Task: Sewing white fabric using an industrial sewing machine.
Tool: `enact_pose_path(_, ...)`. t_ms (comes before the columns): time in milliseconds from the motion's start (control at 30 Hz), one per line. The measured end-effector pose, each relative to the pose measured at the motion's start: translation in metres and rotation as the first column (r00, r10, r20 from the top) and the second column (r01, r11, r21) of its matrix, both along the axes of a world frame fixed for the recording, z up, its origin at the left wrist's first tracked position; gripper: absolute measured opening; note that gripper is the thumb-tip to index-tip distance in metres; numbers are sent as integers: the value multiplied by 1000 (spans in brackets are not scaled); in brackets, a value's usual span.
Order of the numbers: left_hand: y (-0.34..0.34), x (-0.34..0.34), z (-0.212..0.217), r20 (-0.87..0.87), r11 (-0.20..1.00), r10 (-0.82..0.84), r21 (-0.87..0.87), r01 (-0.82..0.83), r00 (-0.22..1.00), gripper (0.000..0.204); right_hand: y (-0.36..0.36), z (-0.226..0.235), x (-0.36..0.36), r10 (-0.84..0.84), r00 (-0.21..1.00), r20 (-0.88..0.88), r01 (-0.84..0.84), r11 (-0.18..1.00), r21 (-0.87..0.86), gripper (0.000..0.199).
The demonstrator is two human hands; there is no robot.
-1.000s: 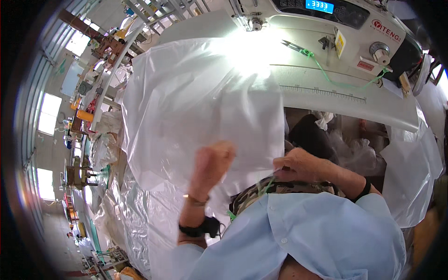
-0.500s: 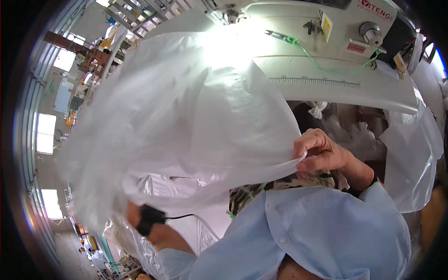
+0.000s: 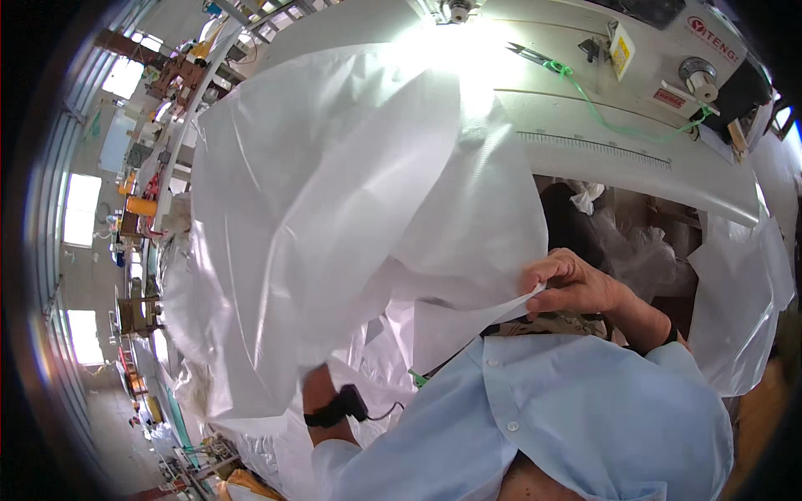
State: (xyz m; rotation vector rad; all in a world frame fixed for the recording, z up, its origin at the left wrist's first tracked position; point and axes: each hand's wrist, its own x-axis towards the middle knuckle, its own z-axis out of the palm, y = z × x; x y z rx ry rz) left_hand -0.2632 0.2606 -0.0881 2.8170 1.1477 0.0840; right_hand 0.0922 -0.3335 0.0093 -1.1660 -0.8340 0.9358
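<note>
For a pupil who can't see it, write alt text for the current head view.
Someone's right hand pinches the edge of a large white plastic sheet, which hides the left hand. It spreads onto a lit sewing machine, where snips with a green cord lie.

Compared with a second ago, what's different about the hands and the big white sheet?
The left hand moved left and closer in and is now hidden behind the white sheet; its wrist shows. The right hand moved a little right and now pinches the sheet's edge. The sheet's left part swung toward the person. The snips stayed put.
</note>
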Motion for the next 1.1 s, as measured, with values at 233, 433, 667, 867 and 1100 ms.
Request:
enact_pose_path(233,-6,32,-25,-16,993,-78,-85,77,997,55,7,13,-4,-10,998,-65,10,1000,-4,10)
enact_pose_path(433,-7,127,-33,7,960,-252,-122,251,968,56,-4,12,-7,-67,998,-19,67,998,18,13)
enact_pose_path(667,-21,214,-29,13,897,-421,-141,419,907,58,-2,20,-12,-80,993,-85,81,997,12,17)
enact_pose_path(867,-49,233,-50,-28,851,-497,-212,480,868,59,-9,6,0,-97,980,-173,97,995,-11,20)
enact_pose_path(1100,-67,241,-37,-106,818,-559,-235,525,822,61,15,-77,10,-57,987,151,95,962,-258,24)
